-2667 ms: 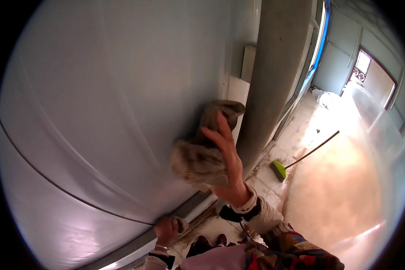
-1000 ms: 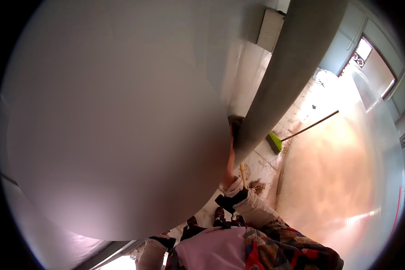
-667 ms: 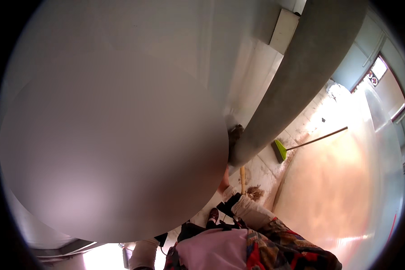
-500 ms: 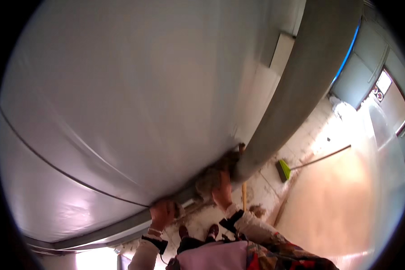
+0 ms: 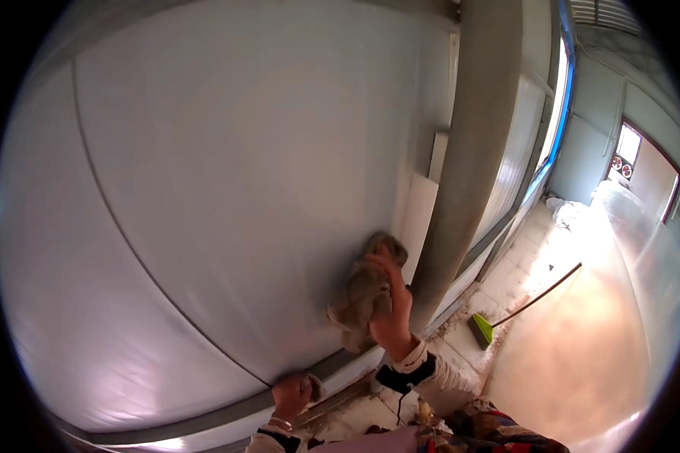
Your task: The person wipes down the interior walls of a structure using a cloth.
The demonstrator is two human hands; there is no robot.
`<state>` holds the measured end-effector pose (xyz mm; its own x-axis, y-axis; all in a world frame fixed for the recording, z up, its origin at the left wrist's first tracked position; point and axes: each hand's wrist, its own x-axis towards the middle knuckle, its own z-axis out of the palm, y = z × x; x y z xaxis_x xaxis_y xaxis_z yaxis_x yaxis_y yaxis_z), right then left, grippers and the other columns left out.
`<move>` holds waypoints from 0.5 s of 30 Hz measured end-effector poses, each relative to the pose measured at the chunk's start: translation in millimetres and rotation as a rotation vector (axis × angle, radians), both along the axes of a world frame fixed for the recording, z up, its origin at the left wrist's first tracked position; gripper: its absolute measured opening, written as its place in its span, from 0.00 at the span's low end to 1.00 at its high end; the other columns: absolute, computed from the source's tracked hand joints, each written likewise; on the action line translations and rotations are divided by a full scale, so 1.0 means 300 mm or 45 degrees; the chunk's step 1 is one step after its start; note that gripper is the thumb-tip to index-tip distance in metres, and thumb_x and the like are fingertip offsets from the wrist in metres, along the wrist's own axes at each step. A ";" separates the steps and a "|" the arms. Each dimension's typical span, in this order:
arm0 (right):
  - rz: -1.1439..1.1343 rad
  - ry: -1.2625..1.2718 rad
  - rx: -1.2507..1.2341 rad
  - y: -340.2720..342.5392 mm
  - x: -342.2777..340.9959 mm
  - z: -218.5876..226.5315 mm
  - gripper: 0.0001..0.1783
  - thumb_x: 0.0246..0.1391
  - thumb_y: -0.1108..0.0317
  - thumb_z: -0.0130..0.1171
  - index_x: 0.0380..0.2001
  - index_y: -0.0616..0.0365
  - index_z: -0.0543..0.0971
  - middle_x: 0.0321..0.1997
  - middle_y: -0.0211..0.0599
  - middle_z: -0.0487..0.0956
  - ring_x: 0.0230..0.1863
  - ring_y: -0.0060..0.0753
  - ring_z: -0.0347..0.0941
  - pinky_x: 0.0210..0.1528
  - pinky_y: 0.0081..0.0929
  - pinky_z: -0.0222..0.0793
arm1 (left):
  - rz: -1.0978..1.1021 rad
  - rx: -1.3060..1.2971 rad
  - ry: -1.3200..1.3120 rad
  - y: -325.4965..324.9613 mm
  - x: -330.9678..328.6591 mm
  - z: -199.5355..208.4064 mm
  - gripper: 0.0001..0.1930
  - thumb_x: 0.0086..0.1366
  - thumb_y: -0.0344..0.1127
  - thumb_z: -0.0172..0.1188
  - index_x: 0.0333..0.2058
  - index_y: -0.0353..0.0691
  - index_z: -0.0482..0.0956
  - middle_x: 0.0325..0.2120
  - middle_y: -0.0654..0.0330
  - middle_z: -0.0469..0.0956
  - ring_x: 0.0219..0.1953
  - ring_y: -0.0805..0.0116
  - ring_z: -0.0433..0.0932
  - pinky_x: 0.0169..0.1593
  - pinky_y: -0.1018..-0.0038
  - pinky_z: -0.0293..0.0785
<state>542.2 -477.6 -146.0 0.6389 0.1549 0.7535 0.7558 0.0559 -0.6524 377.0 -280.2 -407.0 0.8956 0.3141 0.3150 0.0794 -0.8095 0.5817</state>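
Note:
A crumpled grey-brown rag (image 5: 364, 291) is pressed against the pale, smooth wall panel (image 5: 227, 174), a little left of the upright grey post. My right hand (image 5: 393, 302) holds this rag from its right side, and part of the cloth hangs below the fingers. Lower down, at the rail (image 5: 204, 419) along the wall's foot, my left hand (image 5: 289, 394) is closed. A small brownish, soft-looking thing (image 5: 316, 386) shows at its fingers; its kind is unclear.
A grey post (image 5: 472, 151) rises right of the panel. On the tiled floor, with dirt along the wall, lies a green broom (image 5: 482, 329) beside a large sheet-covered surface (image 5: 574, 355). A blue-framed window (image 5: 557, 121) and crumpled white plastic (image 5: 570, 215) are farther back.
My right hand has brought the rag up from the wall's foot onto the panel. My left hand stays low by the rail. The view has tilted up, showing more wall and window.

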 end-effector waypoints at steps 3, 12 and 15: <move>-0.218 -0.210 -0.059 0.034 0.034 0.140 0.37 0.46 0.90 0.50 0.63 0.60 0.64 0.68 0.52 0.64 0.70 0.51 0.59 0.68 0.35 0.55 | -0.024 0.006 -0.085 0.030 -0.019 -0.059 0.11 0.60 0.43 0.58 0.28 0.43 0.79 0.24 0.49 0.78 0.29 0.44 0.77 0.32 0.52 0.73; -0.437 -0.485 0.139 0.046 0.171 0.568 0.37 0.41 0.88 0.39 0.60 0.66 0.66 0.63 0.56 0.70 0.66 0.53 0.65 0.67 0.33 0.56 | -0.246 0.947 -0.602 0.163 -0.136 -0.115 0.12 0.70 0.41 0.51 0.42 0.40 0.78 0.34 0.51 0.79 0.25 0.58 0.77 0.23 0.64 0.72; -0.422 -0.519 0.141 0.135 0.122 0.687 0.35 0.41 0.87 0.40 0.58 0.65 0.68 0.62 0.57 0.71 0.64 0.56 0.66 0.67 0.33 0.57 | -0.258 0.029 -0.494 0.237 -0.140 -0.403 0.14 0.71 0.44 0.51 0.39 0.39 0.79 0.25 0.54 0.78 0.21 0.59 0.76 0.23 0.64 0.72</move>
